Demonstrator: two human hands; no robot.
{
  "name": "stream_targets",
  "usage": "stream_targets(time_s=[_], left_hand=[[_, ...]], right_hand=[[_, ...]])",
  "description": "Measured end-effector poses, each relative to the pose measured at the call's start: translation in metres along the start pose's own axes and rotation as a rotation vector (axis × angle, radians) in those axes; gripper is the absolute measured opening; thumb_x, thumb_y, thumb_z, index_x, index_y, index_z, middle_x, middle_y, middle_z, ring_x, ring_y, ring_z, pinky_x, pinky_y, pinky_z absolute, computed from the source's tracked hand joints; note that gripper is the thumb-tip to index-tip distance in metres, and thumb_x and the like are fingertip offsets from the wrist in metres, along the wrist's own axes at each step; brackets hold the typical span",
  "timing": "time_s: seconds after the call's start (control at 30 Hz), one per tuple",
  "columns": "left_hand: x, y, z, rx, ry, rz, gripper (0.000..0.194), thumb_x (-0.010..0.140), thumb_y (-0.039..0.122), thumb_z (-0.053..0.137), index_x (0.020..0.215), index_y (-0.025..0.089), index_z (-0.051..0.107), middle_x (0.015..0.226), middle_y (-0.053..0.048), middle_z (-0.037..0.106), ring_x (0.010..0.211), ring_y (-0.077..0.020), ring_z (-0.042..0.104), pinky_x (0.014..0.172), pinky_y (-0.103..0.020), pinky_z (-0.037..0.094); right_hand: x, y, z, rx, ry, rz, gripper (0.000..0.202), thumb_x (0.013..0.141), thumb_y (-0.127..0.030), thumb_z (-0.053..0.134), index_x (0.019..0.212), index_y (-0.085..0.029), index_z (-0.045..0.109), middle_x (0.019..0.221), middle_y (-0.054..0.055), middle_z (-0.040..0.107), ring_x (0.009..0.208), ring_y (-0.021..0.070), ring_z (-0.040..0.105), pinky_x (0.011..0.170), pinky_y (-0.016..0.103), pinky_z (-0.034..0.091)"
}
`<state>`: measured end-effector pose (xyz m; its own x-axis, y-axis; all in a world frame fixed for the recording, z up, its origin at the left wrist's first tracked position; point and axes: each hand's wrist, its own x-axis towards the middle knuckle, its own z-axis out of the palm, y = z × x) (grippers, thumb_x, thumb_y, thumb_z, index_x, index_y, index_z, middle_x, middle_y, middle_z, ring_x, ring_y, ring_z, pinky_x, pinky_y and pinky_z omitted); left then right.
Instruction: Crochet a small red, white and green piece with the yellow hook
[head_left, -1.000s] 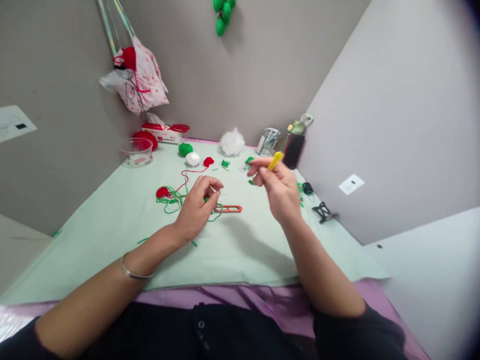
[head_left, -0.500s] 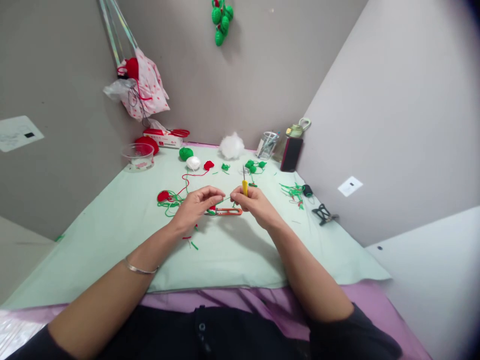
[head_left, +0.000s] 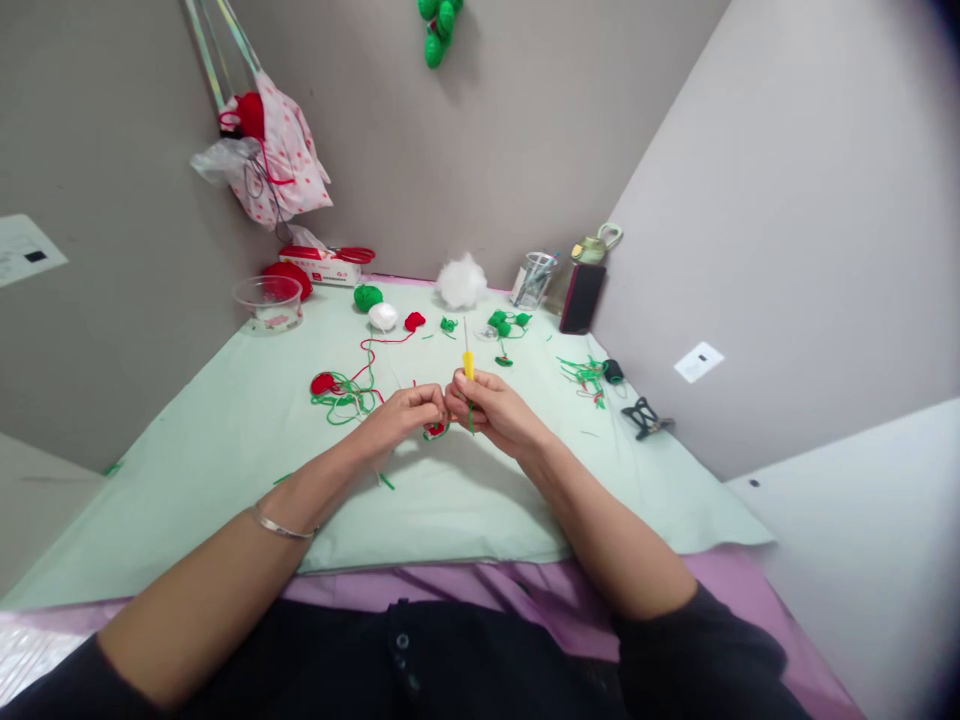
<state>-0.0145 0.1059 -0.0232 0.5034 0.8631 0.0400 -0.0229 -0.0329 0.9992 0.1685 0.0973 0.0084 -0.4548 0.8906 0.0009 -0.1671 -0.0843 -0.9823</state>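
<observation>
My right hand (head_left: 491, 408) is closed round a yellow-handled hook (head_left: 469, 365), its thin metal shaft pointing up and away from me. A short green strand hangs below those fingers. Right beside it, my left hand (head_left: 409, 412) has its fingers curled together at a small red, white and green crochet piece (head_left: 435, 431), which hangs just under the fingertips. The fingertips of both hands meet or nearly meet, and hide part of the yarn between them. Left of the hands, a red disc (head_left: 323, 384) lies among loose green yarn.
Green (head_left: 368, 297), white (head_left: 382, 317) and red yarn balls (head_left: 414, 321) lie behind, beside white stuffing (head_left: 461, 282). A clear tub (head_left: 270, 304) stands back left; a pen cup (head_left: 534, 281), phone (head_left: 583, 298) and bottle stand back right. Green scraps and a black stand (head_left: 645, 419) lie right.
My hands have come together, and the yellow hook has shifted left with my right hand. The crochet piece hangs under my left fingers. The orange snips under the hands no longer show. The view has tilted slightly.
</observation>
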Motion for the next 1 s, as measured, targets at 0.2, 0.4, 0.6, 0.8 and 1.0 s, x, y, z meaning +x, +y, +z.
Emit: stream_targets(time_s=[0.2, 0.4, 0.6, 0.8, 1.0], left_hand=[[-0.002, 0.004, 0.000, -0.080, -0.032, -0.030, 0.015, 0.077, 0.030, 0.069, 0.069, 0.020, 0.062, 0.081, -0.003, 0.069, 0.080, -0.0186, 0.057, 0.081, -0.034, 0.046], [-0.005, 0.002, 0.000, -0.218, -0.048, -0.081, 0.031, 0.085, 0.048, 0.076, 0.097, 0.020, 0.069, 0.088, -0.004, 0.072, 0.085, -0.0187, 0.068, 0.084, -0.036, 0.053], [-0.004, -0.001, -0.003, -0.269, -0.092, -0.110, 0.041, 0.076, 0.036, 0.088, 0.110, 0.018, 0.075, 0.101, -0.008, 0.078, 0.095, -0.0209, 0.073, 0.095, -0.040, 0.055], [-0.003, -0.002, -0.003, -0.264, -0.095, -0.132, 0.040, 0.080, 0.041, 0.086, 0.111, 0.016, 0.079, 0.111, -0.012, 0.081, 0.093, -0.0211, 0.075, 0.098, -0.041, 0.057], [-0.007, 0.007, -0.012, -0.226, -0.083, -0.195, 0.045, 0.077, 0.045, 0.088, 0.110, 0.015, 0.078, 0.103, -0.012, 0.083, 0.083, -0.0221, 0.077, 0.089, -0.042, 0.061]], right_hand=[[0.002, -0.002, -0.007, 0.086, 0.024, -0.006, 0.054, 0.079, -0.056, 0.082, 0.068, -0.022, 0.042, 0.059, -0.010, 0.038, 0.049, 0.0041, 0.017, 0.049, 0.023, 0.014], [0.008, -0.003, -0.019, 0.148, 0.083, -0.025, 0.054, 0.076, -0.056, 0.085, 0.070, -0.021, 0.045, 0.063, -0.009, 0.044, 0.049, 0.0034, 0.018, 0.045, 0.020, 0.015], [0.011, -0.001, -0.025, 0.190, 0.112, -0.022, 0.054, 0.078, -0.059, 0.084, 0.072, -0.019, 0.048, 0.069, -0.007, 0.052, 0.047, 0.0011, 0.024, 0.042, 0.015, 0.015], [0.010, -0.002, -0.023, 0.237, 0.114, 0.006, 0.052, 0.081, -0.055, 0.083, 0.072, -0.020, 0.046, 0.065, -0.008, 0.046, 0.047, 0.0026, 0.024, 0.041, 0.015, 0.017], [0.010, -0.006, -0.021, 0.275, 0.134, -0.012, 0.055, 0.080, -0.048, 0.085, 0.068, -0.022, 0.038, 0.060, -0.011, 0.032, 0.048, 0.0035, 0.016, 0.042, 0.016, 0.015]])
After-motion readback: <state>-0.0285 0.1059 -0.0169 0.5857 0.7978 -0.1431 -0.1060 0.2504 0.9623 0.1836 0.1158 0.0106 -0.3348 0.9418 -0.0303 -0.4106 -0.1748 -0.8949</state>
